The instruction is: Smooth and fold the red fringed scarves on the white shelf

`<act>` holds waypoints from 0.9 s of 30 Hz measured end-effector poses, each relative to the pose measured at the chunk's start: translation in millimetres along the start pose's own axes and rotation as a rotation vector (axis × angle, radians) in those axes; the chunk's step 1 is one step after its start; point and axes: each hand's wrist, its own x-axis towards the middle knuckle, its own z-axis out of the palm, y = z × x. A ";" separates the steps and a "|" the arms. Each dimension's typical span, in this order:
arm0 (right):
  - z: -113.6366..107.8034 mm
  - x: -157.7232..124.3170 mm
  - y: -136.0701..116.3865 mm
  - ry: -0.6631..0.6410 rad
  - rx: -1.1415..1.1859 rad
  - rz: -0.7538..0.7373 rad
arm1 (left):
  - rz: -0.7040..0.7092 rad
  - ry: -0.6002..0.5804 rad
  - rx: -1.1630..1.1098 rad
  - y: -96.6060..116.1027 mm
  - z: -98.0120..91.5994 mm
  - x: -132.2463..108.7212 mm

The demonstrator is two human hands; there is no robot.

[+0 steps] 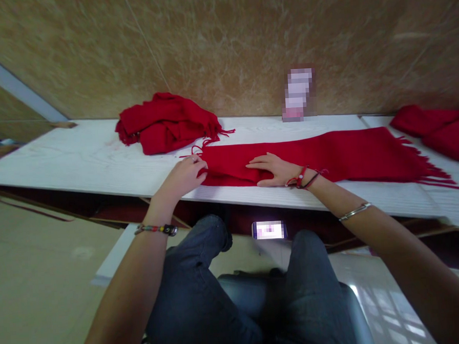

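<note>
A long red fringed scarf (340, 153) lies stretched out along the white table (78, 159) in front of me. My left hand (185, 175) is closed on the scarf's left end, where a few loose fringe threads curl. My right hand (273, 168) lies flat on the scarf with its fingers stretched out, pressing the cloth down just right of the left hand. Both wrists wear bracelets.
A crumpled pile of red scarves (165, 123) sits at the back left of the table. More red cloth (438, 130) lies at the far right. A blurred upright object (298, 94) leans on the marble wall. A phone (269, 230) rests between my knees.
</note>
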 end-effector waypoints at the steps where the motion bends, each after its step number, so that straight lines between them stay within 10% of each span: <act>1: 0.6 -0.2 -0.7 0.001 -0.004 0.005 | -0.039 0.050 0.022 0.5 -3.5 -0.3; 5: -0.5 -0.9 -1.4 0.012 -0.014 0.007 | -0.175 0.139 0.075 -1.4 -12.5 -2.5; 10: -12.6 -5.5 0.9 0.003 -0.066 0.012 | -0.015 -0.170 -0.021 -7.4 0.2 -1.8; 17: -25.0 -47.6 -15.4 -0.056 -0.256 0.038 | -0.002 -0.269 0.000 -6.1 -1.9 -0.8; 27: -30.2 -92.8 -32.1 -0.007 -0.439 0.160 | 0.112 -0.121 0.039 27.4 4.5 10.6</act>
